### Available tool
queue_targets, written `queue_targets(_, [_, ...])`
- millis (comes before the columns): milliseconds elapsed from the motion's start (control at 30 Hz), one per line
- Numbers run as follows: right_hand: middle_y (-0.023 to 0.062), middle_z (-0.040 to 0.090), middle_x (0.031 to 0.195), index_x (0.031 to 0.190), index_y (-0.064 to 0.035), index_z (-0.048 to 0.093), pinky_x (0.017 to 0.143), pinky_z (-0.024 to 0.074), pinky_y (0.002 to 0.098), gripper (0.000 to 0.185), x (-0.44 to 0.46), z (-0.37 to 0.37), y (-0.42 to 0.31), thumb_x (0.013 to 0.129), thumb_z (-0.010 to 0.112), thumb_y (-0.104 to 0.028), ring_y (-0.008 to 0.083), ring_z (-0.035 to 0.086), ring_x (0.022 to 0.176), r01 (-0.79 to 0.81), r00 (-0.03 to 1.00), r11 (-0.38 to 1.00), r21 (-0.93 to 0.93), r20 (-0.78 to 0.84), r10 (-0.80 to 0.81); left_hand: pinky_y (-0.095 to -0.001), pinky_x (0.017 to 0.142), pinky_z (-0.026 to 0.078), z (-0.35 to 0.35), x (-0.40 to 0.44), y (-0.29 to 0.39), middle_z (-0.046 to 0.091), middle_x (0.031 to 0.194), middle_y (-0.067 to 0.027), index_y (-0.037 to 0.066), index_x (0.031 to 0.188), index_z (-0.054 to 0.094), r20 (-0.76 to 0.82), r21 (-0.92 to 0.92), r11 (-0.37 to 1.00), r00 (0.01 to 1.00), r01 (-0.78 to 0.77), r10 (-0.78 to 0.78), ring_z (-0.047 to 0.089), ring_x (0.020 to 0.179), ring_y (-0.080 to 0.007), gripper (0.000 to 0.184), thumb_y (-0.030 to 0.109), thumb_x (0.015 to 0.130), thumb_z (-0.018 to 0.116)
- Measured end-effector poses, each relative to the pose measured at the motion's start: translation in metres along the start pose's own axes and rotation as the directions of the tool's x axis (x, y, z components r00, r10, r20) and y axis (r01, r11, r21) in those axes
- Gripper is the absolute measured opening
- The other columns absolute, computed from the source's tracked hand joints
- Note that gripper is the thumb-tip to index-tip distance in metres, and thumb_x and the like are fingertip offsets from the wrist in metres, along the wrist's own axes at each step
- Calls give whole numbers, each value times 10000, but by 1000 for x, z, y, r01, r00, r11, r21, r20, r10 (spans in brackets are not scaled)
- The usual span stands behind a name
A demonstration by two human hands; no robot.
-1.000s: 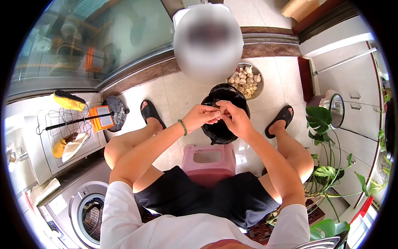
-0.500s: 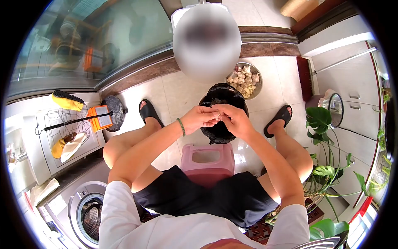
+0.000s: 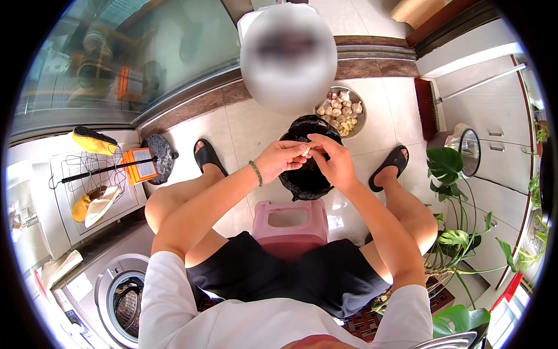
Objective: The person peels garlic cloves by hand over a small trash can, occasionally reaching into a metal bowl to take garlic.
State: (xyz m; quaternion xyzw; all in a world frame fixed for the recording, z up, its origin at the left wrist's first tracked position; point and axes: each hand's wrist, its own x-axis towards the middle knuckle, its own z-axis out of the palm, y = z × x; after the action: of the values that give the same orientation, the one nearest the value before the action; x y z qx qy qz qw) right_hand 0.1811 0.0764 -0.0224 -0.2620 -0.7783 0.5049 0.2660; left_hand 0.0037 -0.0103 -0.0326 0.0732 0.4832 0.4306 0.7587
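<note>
Over a bin lined with a black bag [image 3: 302,185], my two hands meet at the fingertips around a small, pale garlic clove [image 3: 306,152]. My left hand [image 3: 280,160], with a green bead bracelet at its wrist, pinches the clove from the left. From the other side, the thumb and forefinger of my right hand [image 3: 334,163] close on it, partly hiding it. Just beyond the bin, a round metal bowl [image 3: 363,123] on the floor holds several whole garlic bulbs [image 3: 338,107] and loose cloves.
A pink plastic stool [image 3: 319,227] stands between my legs. Wall racks with brushes [image 3: 96,141] and a washing machine [image 3: 116,291] are on the left. Leafy plants [image 3: 446,166] and white cabinets [image 3: 494,110] line the right. A blurred patch covers the top centre.
My right hand has tilted and its fingers have lifted slightly, so more of the clove shows. My left hand has shifted a little and stays pinched on it.
</note>
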Motion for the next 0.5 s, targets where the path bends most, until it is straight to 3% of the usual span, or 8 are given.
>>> queue_targets(200, [106, 666, 919, 1127, -29, 608, 678, 546, 328, 333, 1, -3, -3, 809, 636, 63, 259, 663, 796, 52, 999, 996, -66, -5, -53, -262, 782, 509, 4, 0, 0, 659, 960, -10, 50, 1092, 666, -21, 71, 997, 1000, -16, 18, 599, 838, -89, 271, 278, 951, 619])
queue_targets(300, [101, 651, 880, 1106, -21, 611, 664, 542, 322, 308, 0, -1, -3, 810, 643, 55, 248, 655, 776, 57, 998, 997, -58, 16, -56, -249, 759, 512, 5, 2, -3, 668, 937, -19, 38, 1072, 675, -59, 217, 974, 995, -67, 81, 607, 819, -89, 269, 273, 960, 606])
queue_targets(367, [95, 644, 860, 1092, -16, 612, 656, 539, 313, 287, -2, 4, -1, 814, 651, 44, 232, 653, 768, 45, 999, 999, -23, 15, -45, -226, 720, 512, 4, 4, -7, 675, 893, -23, 19, 1045, 686, -51, 325, 924, 972, -201, 229, 610, 776, -78, 246, 233, 965, 595])
queue_targets(433, [69, 651, 843, 1048, -5, 618, 644, 527, 275, 221, -6, 10, 1, 834, 675, -2, 162, 646, 745, -162, 986, 977, 140, -27, 167, -220, 696, 512, 3, 8, -12, 679, 875, -28, -1, 1037, 685, -55, 365, 895, 954, -257, 296, 612, 751, -77, 242, 208, 965, 589])
queue_targets(467, [69, 651, 843, 1048, -5, 618, 644, 527, 275, 221, -8, 13, 6, 834, 675, -2, 162, 646, 745, -163, 985, 977, 141, -27, 168, -215, 672, 513, 2, 9, -15, 682, 858, -32, -21, 1029, 685, -56, 404, 860, 930, -311, 362, 613, 727, -76, 238, 184, 965, 583])
queue_targets(500, [59, 655, 838, 1022, 0, 622, 637, 521, 259, 192, -10, 16, 11, 844, 686, -28, 127, 633, 736, -271, 960, 933, 238, -2, 279, -215, 672, 513, 4, 8, -15, 682, 858, -32, -21, 1029, 685, -57, 404, 861, 931, -310, 362, 613, 727, -76, 238, 184, 965, 583])
